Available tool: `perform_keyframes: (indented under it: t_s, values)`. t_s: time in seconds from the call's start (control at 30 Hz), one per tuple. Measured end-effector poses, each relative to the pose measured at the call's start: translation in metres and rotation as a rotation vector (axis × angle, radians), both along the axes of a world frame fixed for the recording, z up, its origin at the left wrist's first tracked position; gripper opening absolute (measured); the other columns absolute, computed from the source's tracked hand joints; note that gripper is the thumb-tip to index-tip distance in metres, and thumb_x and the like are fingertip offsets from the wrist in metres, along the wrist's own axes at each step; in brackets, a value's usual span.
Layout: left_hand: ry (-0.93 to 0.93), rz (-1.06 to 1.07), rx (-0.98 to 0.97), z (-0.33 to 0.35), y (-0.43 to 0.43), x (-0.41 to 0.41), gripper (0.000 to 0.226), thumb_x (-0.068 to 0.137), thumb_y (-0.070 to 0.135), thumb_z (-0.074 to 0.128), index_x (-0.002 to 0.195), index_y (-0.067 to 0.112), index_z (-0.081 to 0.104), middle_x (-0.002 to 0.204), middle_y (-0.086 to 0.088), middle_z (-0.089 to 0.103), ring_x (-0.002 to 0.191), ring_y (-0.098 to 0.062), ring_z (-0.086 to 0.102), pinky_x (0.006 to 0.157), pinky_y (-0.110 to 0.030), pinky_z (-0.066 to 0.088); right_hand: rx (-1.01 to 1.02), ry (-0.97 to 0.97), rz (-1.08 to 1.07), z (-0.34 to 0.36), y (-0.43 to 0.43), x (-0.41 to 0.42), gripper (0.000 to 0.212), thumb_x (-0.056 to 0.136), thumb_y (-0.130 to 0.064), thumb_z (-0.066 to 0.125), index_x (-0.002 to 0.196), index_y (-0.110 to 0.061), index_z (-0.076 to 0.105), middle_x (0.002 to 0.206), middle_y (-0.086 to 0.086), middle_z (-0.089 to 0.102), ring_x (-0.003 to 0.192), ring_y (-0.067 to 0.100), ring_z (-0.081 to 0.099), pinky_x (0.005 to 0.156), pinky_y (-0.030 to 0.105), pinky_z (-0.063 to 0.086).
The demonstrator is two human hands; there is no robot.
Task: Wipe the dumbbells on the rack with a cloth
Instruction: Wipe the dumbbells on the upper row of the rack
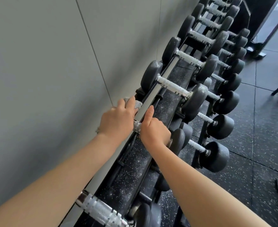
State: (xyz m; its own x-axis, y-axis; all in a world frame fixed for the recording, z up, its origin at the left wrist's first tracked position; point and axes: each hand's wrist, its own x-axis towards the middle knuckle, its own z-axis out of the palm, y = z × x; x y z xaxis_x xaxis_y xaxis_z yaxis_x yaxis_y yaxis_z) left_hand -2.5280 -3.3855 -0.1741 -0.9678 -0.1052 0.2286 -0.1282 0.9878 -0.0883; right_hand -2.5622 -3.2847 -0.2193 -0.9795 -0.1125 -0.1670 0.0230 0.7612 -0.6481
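Observation:
A dumbbell lies across the top tier of the black rack [165, 102], and both my hands are on it. My right hand [153, 130] grips its silver handle [137, 126], thumb pointing forward; its near black head [177, 140] shows just beyond my knuckles. My left hand [118, 118] presses a grey cloth [135, 104] over the dumbbell's far head by the wall, which is hidden under hand and cloth. Several more black dumbbells [174, 86] with silver handles sit in a row further along the rack.
A grey wall [53, 63] runs close along the rack's left side. A lower tier holds several smaller dumbbells [217, 125]. Another dumbbell handle [100, 210] lies near the bottom edge. Speckled black rubber floor [257, 128] spreads to the right, with equipment bases at the far right.

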Motion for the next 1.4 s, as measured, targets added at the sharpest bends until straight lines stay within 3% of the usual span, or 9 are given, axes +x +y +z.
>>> perform_keyframes:
  t_s: [0.1, 0.3, 0.47, 0.6, 0.77, 0.9, 1.1, 1.23, 1.4]
  values:
    - [-0.141, 0.078, -0.099, 0.006, 0.006, -0.023, 0.036, 0.104, 0.028, 0.029, 0.134, 0.011, 0.039, 0.120, -0.013, 0.055, 0.100, -0.034, 0.062, 0.064, -0.035, 0.035, 0.010, 0.008, 0.008, 0.000, 0.000, 0.001, 0.077, 0.101, -0.049, -0.006, 0.061, -0.015, 0.050, 0.072, 0.007, 0.063, 0.071, 0.029, 0.061, 0.057, 0.031, 0.038]
    - [-0.431, 0.088, -0.201, 0.014, 0.014, -0.076, 0.027, 0.098, 0.022, 0.046, 0.120, 0.014, 0.058, 0.121, -0.008, 0.058, 0.115, -0.029, 0.056, 0.079, -0.035, 0.045, 0.042, 0.030, 0.006, -0.001, 0.001, 0.000, 0.072, 0.103, -0.044, -0.003, 0.063, -0.012, 0.048, 0.080, 0.009, 0.065, 0.071, 0.028, 0.057, 0.059, 0.032, 0.037]
    - [-0.428, 0.064, -0.168, 0.016, 0.012, -0.072, 0.028, 0.097, 0.025, 0.046, 0.119, 0.013, 0.058, 0.120, -0.009, 0.058, 0.114, -0.031, 0.056, 0.081, -0.036, 0.046, 0.053, -0.042, -0.016, 0.000, 0.001, -0.003, 0.061, 0.106, -0.032, 0.005, 0.119, -0.011, 0.061, 0.096, 0.009, 0.064, 0.077, 0.025, 0.048, 0.056, 0.031, 0.028]
    - [-0.183, 0.025, -0.122, 0.006, 0.004, -0.036, 0.030, 0.101, 0.029, 0.039, 0.120, 0.011, 0.053, 0.112, -0.013, 0.060, 0.099, -0.034, 0.063, 0.066, -0.034, 0.039, 0.014, -0.033, -0.045, -0.001, 0.001, -0.004, 0.066, 0.107, -0.034, 0.004, 0.100, -0.008, 0.065, 0.090, 0.008, 0.065, 0.083, 0.027, 0.059, 0.069, 0.035, 0.039]
    - [0.110, -0.034, -0.222, -0.021, -0.013, 0.001, 0.049, 0.081, 0.027, 0.071, 0.125, 0.007, 0.061, 0.075, -0.014, 0.060, 0.039, -0.029, 0.057, 0.033, -0.025, 0.038, 0.040, -0.033, -0.048, -0.002, 0.000, -0.005, 0.066, 0.106, -0.035, 0.003, 0.085, -0.009, 0.060, 0.085, 0.006, 0.065, 0.069, 0.025, 0.050, 0.058, 0.032, 0.033]
    - [0.027, 0.016, -0.300, -0.010, -0.005, -0.009, 0.053, 0.087, 0.028, 0.066, 0.133, 0.007, 0.052, 0.089, -0.014, 0.063, 0.056, -0.026, 0.066, 0.041, -0.028, 0.041, 0.083, 0.009, -0.051, -0.004, -0.001, -0.001, 0.061, 0.107, -0.034, 0.005, 0.061, -0.016, 0.041, 0.066, 0.002, 0.051, 0.053, 0.018, 0.040, 0.050, 0.028, 0.026]
    - [-0.349, 0.032, -0.113, 0.016, 0.004, -0.057, 0.028, 0.099, 0.021, 0.040, 0.120, 0.008, 0.052, 0.122, -0.015, 0.057, 0.114, -0.035, 0.054, 0.077, -0.035, 0.039, 0.099, 0.055, -0.011, -0.004, -0.001, 0.001, 0.066, 0.106, -0.036, 0.004, 0.077, -0.012, 0.058, 0.073, 0.005, 0.056, 0.068, 0.027, 0.052, 0.053, 0.030, 0.028]
    - [-0.429, 0.033, -0.054, 0.021, 0.004, -0.060, 0.031, 0.100, 0.026, 0.037, 0.121, 0.010, 0.054, 0.125, -0.015, 0.055, 0.116, -0.037, 0.052, 0.082, -0.037, 0.041, 0.077, 0.056, -0.003, -0.006, -0.001, -0.001, 0.070, 0.104, -0.044, -0.001, 0.070, -0.013, 0.052, 0.079, 0.008, 0.065, 0.073, 0.030, 0.061, 0.061, 0.033, 0.040]
    - [-0.002, -0.079, -0.085, -0.005, -0.006, -0.021, 0.029, 0.098, 0.021, 0.042, 0.121, 0.008, 0.053, 0.105, -0.016, 0.058, 0.080, -0.039, 0.064, 0.056, -0.036, 0.041, 0.068, 0.048, -0.002, -0.005, -0.001, -0.003, 0.077, 0.101, -0.051, -0.004, 0.061, -0.014, 0.050, 0.070, 0.006, 0.062, 0.068, 0.028, 0.059, 0.058, 0.031, 0.040]
